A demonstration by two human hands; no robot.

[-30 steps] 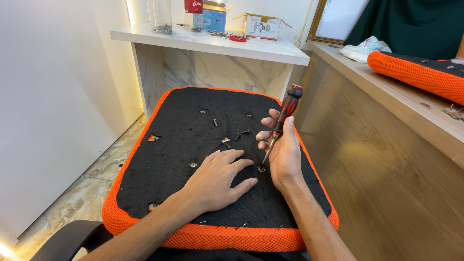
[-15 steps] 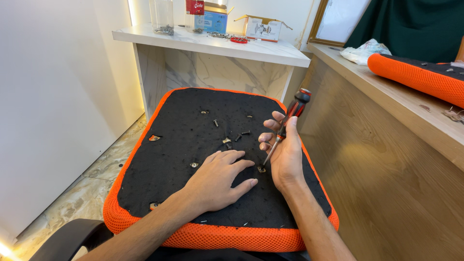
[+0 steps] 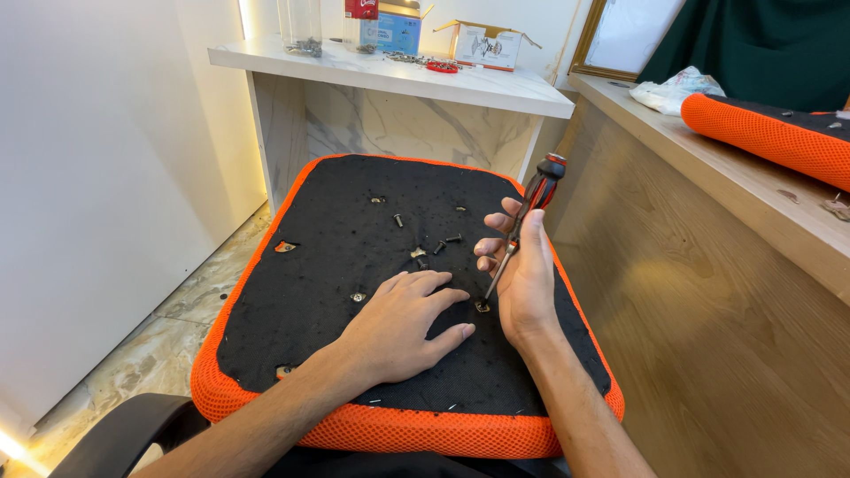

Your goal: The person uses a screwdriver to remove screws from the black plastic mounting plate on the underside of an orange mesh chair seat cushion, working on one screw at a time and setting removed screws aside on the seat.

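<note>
A chair seat cushion (image 3: 336,221), black underneath with an orange mesh border, lies upside down in front of me. My left hand (image 3: 403,323) rests flat on the black fabric, fingers spread. My right hand (image 3: 522,274) grips a red-and-black screwdriver (image 3: 522,221), tilted, with its tip on a screw hole (image 3: 482,306) in the seat, just right of my left fingertips. Several loose screws (image 3: 447,241) lie on the fabric beyond my hands.
A white marble-patterned counter (image 3: 496,84) stands behind the seat with boxes (image 3: 482,40), a jar and small parts. A wooden counter (image 3: 708,204) at the right carries another orange cushion (image 3: 761,133). A white wall panel runs along the left; a black chair part (image 3: 124,434) shows bottom left.
The screwdriver handle has tipped a little to the right and up while its tip stays at the hole. My left hand has not moved.
</note>
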